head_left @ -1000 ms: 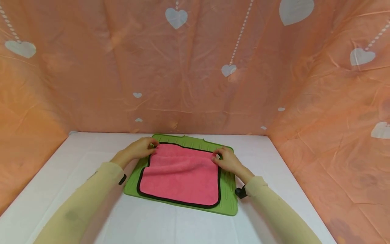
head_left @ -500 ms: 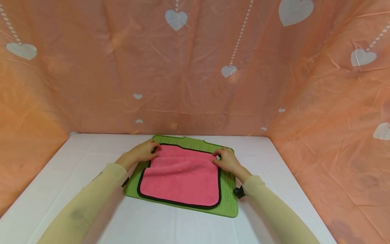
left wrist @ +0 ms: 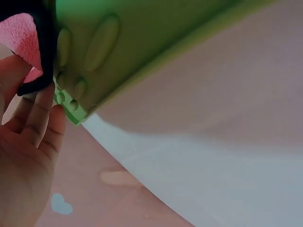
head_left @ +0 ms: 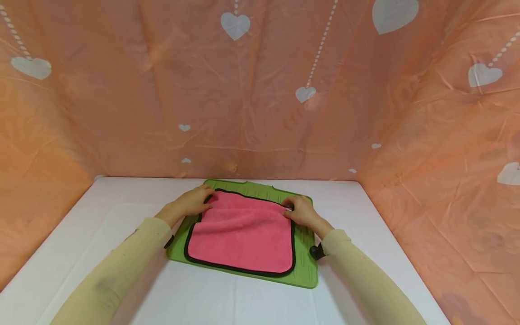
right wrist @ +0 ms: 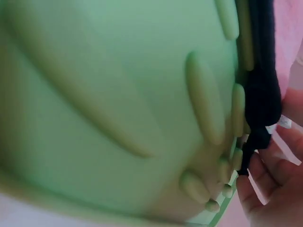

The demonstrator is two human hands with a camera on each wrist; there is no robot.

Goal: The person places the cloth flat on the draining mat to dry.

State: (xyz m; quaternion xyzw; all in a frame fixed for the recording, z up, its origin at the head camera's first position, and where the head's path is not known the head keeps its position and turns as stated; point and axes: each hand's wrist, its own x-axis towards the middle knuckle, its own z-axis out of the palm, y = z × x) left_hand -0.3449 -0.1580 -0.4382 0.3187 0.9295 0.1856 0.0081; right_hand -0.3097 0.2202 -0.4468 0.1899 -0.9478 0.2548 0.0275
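Note:
A pink cloth (head_left: 243,243) with a black border lies on a green ribbed mat (head_left: 305,266). Across its middle runs a raised crease. My left hand (head_left: 190,202) pinches the cloth's far left corner; in the left wrist view the thumb is on the pink side and the fingers of the left hand (left wrist: 26,156) are beneath the black edge. At the far right corner, my right hand (head_left: 302,213) pinches the cloth between thumb and fingers. The right wrist view shows the right hand (right wrist: 277,184) at the black edging (right wrist: 263,94), beside a small white tag (right wrist: 284,121).
The mat rests on a white table (head_left: 195,293). Orange sheeting (head_left: 260,113) printed with pale hearts hangs behind and along both sides. A dark wrist strap (head_left: 318,251) shows below the right sleeve.
The left hand has shifted slightly right and inward on its corner over the last second. The right hand keeps its grip and has barely moved, and the cloth's crease looks much the same.

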